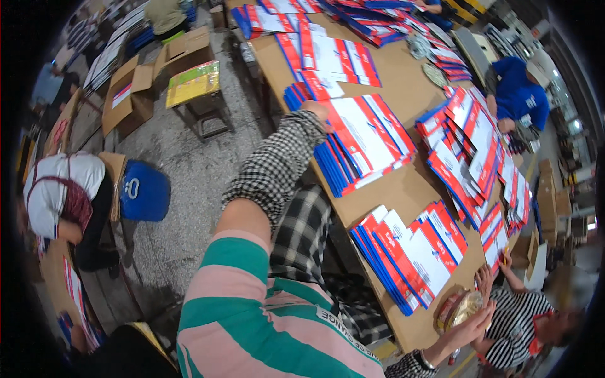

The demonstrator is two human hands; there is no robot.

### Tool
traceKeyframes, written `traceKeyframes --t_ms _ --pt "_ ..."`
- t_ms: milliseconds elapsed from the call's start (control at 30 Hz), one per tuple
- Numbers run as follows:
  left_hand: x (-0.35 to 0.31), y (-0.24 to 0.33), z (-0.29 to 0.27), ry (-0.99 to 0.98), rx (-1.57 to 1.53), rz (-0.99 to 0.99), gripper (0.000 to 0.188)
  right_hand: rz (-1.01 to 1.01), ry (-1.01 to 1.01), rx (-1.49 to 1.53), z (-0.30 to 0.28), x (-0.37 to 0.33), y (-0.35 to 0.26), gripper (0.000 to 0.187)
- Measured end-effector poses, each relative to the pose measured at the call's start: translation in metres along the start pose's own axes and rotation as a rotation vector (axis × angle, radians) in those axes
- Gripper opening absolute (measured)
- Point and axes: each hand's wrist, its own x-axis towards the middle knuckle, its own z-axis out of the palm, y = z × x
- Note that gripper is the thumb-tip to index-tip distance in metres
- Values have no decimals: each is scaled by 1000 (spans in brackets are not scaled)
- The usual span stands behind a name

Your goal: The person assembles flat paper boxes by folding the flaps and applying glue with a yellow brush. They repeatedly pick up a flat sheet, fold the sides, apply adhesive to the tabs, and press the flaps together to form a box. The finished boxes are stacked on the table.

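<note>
My left hand (317, 111) is at the far left edge of a stack of flat red, white and blue printed packets (367, 135). Its fingers are mostly hidden, so I cannot tell whether it grips any. At the lower right, my right hand (469, 326) is open, its fingers stretched out along the near side of a round tin-like container (465, 309) with a pale, shiny inside. Between my two hands lies another fanned stack of the same packets (409, 255) at the table's edge.
More packet piles cover the brown table (372, 195), including a messy heap (463, 154). A person in a striped shirt (520, 321) and one in blue (520, 88) are across it. Leftward are a stool (194, 85), cartons (129, 97) and a blue bin (145, 192).
</note>
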Motion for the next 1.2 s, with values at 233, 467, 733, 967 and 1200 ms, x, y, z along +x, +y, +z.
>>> traceKeyframes --t_ms 233,467,733,967,1200 --pt "31 13 37 33 -603 49 49 191 41 -108 -27 -16 4 44" --pt "83 -2 58 -51 -1446 -720 41 16 126 225 -21 -5 35 27" --pt "83 -10 63 28 -1080 -284 43 0 -23 288 -31 -17 44 46" --pt "-133 241 9 -78 -573 449 27 -111 -210 317 -32 -29 23 41" --pt "-136 317 33 -31 -294 670 62 18 -143 537 -52 -40 45 30"
